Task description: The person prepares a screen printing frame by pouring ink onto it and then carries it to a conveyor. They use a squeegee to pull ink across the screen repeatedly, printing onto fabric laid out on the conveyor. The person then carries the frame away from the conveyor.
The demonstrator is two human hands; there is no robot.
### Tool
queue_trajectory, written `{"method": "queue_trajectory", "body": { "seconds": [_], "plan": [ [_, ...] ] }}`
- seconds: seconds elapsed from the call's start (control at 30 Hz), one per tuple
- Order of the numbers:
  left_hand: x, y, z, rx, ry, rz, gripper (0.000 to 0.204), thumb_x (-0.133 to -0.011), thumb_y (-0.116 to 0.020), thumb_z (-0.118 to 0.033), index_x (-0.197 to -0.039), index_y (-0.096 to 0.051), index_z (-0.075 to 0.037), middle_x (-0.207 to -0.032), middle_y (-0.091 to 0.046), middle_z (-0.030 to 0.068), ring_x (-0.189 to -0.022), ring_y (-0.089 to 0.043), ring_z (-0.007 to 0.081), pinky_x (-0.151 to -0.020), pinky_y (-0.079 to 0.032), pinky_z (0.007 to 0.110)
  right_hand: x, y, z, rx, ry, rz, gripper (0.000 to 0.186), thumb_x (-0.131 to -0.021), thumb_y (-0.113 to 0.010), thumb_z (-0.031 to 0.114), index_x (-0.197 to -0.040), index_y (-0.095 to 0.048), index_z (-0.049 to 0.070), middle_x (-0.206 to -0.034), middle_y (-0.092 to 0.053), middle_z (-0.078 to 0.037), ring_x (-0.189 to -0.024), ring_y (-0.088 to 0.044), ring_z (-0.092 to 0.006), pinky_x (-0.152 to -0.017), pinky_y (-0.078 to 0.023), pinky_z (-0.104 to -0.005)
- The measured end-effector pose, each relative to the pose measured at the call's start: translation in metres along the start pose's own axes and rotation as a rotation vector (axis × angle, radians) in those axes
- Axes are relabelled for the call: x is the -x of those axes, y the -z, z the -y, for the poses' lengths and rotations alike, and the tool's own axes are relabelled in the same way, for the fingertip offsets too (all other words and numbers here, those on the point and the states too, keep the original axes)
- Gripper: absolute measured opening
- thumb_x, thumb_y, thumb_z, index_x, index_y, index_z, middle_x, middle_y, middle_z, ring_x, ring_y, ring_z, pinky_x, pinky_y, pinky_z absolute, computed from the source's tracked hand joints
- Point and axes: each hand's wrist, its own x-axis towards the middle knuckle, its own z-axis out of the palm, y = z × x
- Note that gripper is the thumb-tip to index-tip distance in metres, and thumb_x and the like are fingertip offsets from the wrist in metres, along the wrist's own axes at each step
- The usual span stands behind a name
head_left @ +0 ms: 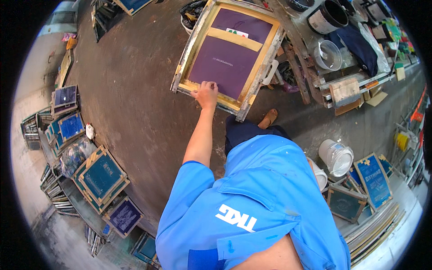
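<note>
The left hand [207, 95] had its fingers bent at the near edge of a weathered, rectangular wooden frame [189, 48] with a yellow inner border; whether they pinched it or merely rested there, I couldn't tell. The right hand was out of my sight, its state unknown to me. A stained brown floor [135, 67] spread to the left. The frame lay slanted before the person in a light-blue shirt [243, 184]. Inside sat a dark purple, rectangular panel [220, 67], crossed toward its far end by a flat tan strip [235, 39]. A curved white handle [271, 73] stood at the frame's right side; a small white patch with coloured marks [237, 33] showed just beyond the strip.
</note>
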Motion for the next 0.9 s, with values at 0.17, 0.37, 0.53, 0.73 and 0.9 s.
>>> {"method": "queue_trajectory", "body": {
  "seconds": [0.17,0.37,0.53,0.73,0.9],
  "plan": [
    [0.026,0.034,0.057,0.482,0.409,-0.158,0.015,-0.087,-0.072,-0.031,-0.09,-0.076,-0.017,-0.087,-0.069,-0.0029,-0.081,-0.065,0.0216,-0.081,-0.044,0.041,0.017,0.008,0.137,-0.133,0.048,-0.021,0.029,-0.099,-0.063,0.019,-0.124,-0.067,0.004,-0.09,-0.071,-0.003,-0.073,-0.063,-0.0092,-0.064,-0.048,-0.0243],
    [0.052,0.061,0.077,0.281,0.226,-0.005,0.017,-0.086,-0.076,-0.032,-0.093,-0.076,-0.016,-0.093,-0.069,-0.0013,-0.092,-0.064,0.0218,-0.084,-0.043,0.042,0.012,-0.011,0.236,-0.179,0.114,0.024,0.029,-0.099,-0.064,0.02,-0.124,-0.067,0.005,-0.092,-0.07,-0.002,-0.075,-0.063,-0.0081,-0.067,-0.049,-0.0225],
    [0.013,0.031,0.024,0.221,0.131,0.105,0.024,-0.084,-0.078,-0.037,-0.098,-0.073,-0.017,-0.098,-0.067,-0.0008,-0.102,-0.061,0.0227,-0.087,-0.04,0.043,-0.003,-0.018,0.251,-0.113,0.176,0.078,0.028,-0.099,-0.065,0.016,-0.123,-0.067,0.002,-0.093,-0.07,-0.003,-0.077,-0.063,-0.0076,-0.069,-0.051,-0.0226],
    [-0.015,-0.011,0.014,0.158,0.096,0.229,0.033,-0.077,-0.083,-0.043,-0.095,-0.075,-0.016,-0.097,-0.069,0.0034,-0.099,-0.066,0.0246,-0.084,-0.048,0.045,0.007,-0.008,0.214,-0.223,0.214,-0.019,0.025,-0.098,-0.066,0.015,-0.119,-0.068,0.0,-0.092,-0.071,-0.006,-0.079,-0.066,-0.0109,-0.069,-0.054,-0.0242],
    [-0.023,-0.008,0.018,0.135,0.122,0.338,0.03,-0.08,-0.081,-0.042,-0.091,-0.079,-0.014,-0.093,-0.07,0.0057,-0.092,-0.067,0.0276,-0.079,-0.049,0.046,0.027,-0.01,0.158,-0.257,0.054,-0.08,0.022,-0.098,-0.065,0.014,-0.116,-0.069,0.002,-0.089,-0.071,-0.005,-0.074,-0.066,-0.0117,-0.065,-0.053,-0.0266]
  ]
}}
